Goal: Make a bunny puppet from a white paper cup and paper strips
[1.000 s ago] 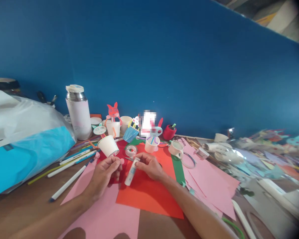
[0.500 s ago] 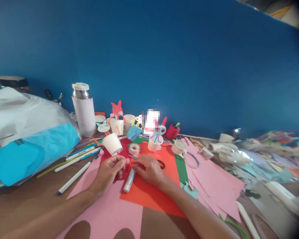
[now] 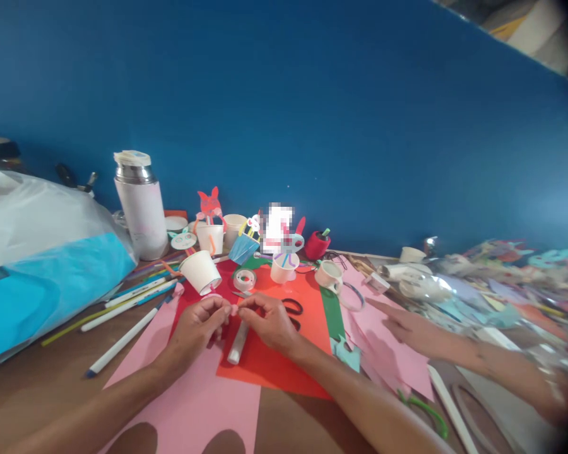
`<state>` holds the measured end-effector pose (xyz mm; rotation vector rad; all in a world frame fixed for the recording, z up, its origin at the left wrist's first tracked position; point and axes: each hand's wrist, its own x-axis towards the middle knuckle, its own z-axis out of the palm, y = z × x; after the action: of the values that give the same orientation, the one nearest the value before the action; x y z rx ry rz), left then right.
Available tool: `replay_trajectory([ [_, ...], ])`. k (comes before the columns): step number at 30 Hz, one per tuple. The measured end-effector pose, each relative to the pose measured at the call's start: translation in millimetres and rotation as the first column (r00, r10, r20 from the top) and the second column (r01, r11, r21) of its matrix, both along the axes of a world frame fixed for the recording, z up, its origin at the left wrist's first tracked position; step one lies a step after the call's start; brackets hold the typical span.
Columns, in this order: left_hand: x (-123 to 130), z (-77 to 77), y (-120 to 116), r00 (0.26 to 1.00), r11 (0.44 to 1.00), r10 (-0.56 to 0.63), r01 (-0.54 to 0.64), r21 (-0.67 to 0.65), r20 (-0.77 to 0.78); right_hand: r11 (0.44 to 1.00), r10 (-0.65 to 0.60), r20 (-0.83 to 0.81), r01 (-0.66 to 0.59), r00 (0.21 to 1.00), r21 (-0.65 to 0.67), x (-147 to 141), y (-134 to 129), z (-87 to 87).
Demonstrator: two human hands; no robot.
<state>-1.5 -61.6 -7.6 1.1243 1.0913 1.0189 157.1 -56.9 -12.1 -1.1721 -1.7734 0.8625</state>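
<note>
My left hand pinches a small pink paper piece between thumb and fingertips. The fingertips of my right hand close on the other side of that piece, so both hands meet over the red and orange sheets. Just below them lies a white glue stick on the orange paper. Scissors with black handles lie partly under my right hand. Behind the hands sit a tape roll and a tipped white paper cup.
From the right, another person's hand reaches over pink sheets. Markers lie to the left near a plastic bag and a flask. A mug and paper-figure cups line the back by the blue wall.
My right hand has come to the pink piece and now pinches it together with my left. Another person's hand has entered from the right. The view has shifted slightly rightward.
</note>
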Motion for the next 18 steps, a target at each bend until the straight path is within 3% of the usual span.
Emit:
replay_trajectory([
  [6, -0.5, -4.8, 3.0, 0.999, 1.0, 0.005, -0.006, -0.026, -0.05, 0.999, -0.031, -0.078, 0.028, 0.996, -0.038, -2.2, -2.1, 0.9],
  [12, -0.5, -8.3, 4.8, 0.999, 0.999, -0.01, 0.009, -0.035, -0.034, 0.996, -0.05, -0.056, 0.046, 0.997, -0.071, -1.6, -2.5, 0.9],
  [15, -0.3, -8.8, 4.5, 0.998, 0.999, 0.005, -0.008, -0.05, -0.058, 0.999, -0.044, -0.005, 0.044, 0.999, -0.014, -1.4, -3.0, -1.5],
  [18, -0.1, -8.4, 4.5, 0.998, 0.999, 0.013, -0.016, -0.042, -0.057, 0.99, -0.048, 0.106, 0.033, 0.993, 0.14, -1.0, -4.4, -2.7],
])
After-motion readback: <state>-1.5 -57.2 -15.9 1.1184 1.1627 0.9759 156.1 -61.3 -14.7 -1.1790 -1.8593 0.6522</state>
